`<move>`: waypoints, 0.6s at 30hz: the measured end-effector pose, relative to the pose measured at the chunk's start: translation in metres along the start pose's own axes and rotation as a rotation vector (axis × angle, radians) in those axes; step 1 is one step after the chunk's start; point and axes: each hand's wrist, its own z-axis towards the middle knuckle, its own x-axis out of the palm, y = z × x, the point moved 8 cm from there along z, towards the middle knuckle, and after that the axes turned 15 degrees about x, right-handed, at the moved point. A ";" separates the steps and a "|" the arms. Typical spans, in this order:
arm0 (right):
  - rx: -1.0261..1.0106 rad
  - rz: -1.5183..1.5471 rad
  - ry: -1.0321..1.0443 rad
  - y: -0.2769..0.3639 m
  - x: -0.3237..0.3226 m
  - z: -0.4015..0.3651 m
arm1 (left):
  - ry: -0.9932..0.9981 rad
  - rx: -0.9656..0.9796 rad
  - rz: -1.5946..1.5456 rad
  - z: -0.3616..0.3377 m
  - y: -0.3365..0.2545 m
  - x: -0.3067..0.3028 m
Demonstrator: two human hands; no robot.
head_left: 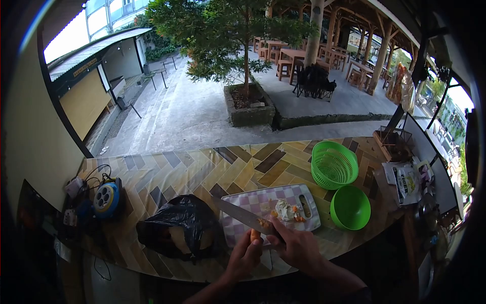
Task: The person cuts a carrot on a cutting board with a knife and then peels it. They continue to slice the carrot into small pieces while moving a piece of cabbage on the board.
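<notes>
My left hand (245, 259) is closed around an orange carrot (255, 235), whose tip shows above the fingers. My right hand (299, 248) grips a large kitchen knife (239, 213), its broad blade pointing to the upper left across the carrot's top. Small orange bits cling to the blade near the handle. Both hands are over the near edge of a pink-and-white checkered cutting board (259, 196). Pale and orange scraps (286, 211) lie on the board beside its handle slot. Left of the board sits a black plastic bag (190, 215), with brownish contents partly visible.
A green basket (334, 165) and a green bowl (350, 207) stand right of the board. At the left lies a blue cable reel (107, 198) with cords. Packets (405, 182) and a wooden-based rack (392, 144) occupy the right end of the wood-patterned tabletop (273, 165).
</notes>
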 end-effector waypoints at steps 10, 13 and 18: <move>-0.101 -0.106 0.073 0.013 0.007 -0.012 | 0.085 -0.081 0.082 -0.002 0.006 -0.004; -0.112 -0.113 0.037 0.014 0.004 -0.012 | 0.030 -0.053 -0.067 -0.009 0.017 -0.010; -0.120 -0.128 0.023 0.015 0.004 -0.013 | -0.001 0.027 0.130 -0.007 0.006 -0.002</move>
